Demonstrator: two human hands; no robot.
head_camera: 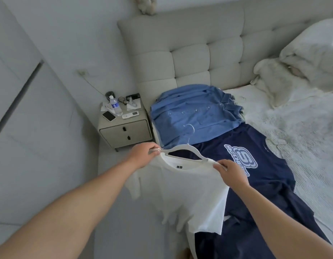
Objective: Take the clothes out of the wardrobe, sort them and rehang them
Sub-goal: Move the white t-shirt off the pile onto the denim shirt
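While both hands pinch white T-shirt (pixel 188 186), hanger (pixel 182 148) inside collar

both hands hold a white t-shirt (pixel 190 191) over the bed (pixel 302 139): the left hand (pixel 143 154) pinches the white hanger (pixel 182 148), seemingly half inside the collar; the right hand (pixel 231 171) grips the shoulder.
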